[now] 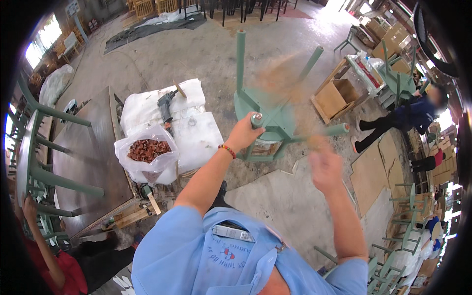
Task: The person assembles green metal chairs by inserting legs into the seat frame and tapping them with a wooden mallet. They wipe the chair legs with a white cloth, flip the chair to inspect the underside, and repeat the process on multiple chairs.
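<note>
A green chair or stool frame (255,105) stands upside down before me, its legs pointing up and outward. My left hand (243,132) is wrapped round the near leg, close to its capped end (256,118). To the right, my right hand (325,169) is curled and blurred by motion, near another green leg (329,132). A brownish smear (281,81) hangs over the frame's far side, apparently something swung from that hand; its kind cannot be made out. Left of the frame, a plastic bag (147,167) holds many small reddish-brown pieces (149,150).
A power drill (165,105) lies on white foam padding (199,140). At left, a co-worker's hand (30,209) touches a green chair (64,179) on a dark board (91,162). A cardboard box (336,98) sits at right, near another person (415,115). Cardboard (368,182) covers some floor.
</note>
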`<state>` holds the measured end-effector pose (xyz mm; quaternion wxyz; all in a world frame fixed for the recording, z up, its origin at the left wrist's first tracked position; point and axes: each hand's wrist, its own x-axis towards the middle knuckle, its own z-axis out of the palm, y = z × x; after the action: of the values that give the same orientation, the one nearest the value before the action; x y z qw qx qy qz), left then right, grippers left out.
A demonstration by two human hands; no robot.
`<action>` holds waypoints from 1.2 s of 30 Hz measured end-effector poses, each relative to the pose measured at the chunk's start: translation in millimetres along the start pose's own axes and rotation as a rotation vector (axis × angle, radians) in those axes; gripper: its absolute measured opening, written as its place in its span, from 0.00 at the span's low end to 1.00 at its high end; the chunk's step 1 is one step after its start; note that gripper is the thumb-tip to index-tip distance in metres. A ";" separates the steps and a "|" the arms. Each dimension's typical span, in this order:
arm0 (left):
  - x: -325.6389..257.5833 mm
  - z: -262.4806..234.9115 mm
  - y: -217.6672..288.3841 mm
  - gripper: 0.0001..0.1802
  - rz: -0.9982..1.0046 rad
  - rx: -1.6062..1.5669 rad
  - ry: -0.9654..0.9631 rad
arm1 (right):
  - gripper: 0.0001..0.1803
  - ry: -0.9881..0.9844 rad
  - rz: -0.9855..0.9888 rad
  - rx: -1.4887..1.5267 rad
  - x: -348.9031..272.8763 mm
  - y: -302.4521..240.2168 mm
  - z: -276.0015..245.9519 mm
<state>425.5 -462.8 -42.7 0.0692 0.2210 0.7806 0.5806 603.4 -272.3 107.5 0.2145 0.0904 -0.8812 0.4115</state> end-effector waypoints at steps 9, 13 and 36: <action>-36.2 -42.9 -17.2 0.20 -0.057 0.159 0.139 | 0.22 -0.196 0.928 -0.108 -100.7 89.8 -73.5; -103.0 -131.9 -16.3 0.15 -0.314 0.393 0.092 | 0.17 -0.418 1.138 0.181 -163.0 112.9 9.0; -181.2 -167.6 2.2 0.15 -0.389 0.533 0.257 | 0.28 -0.992 0.706 0.426 -47.2 149.6 308.2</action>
<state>526.7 -686.2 -14.6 0.0196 0.0036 0.9344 0.3557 501.6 -412.1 -192.0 -0.3895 0.0152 -0.7514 0.5324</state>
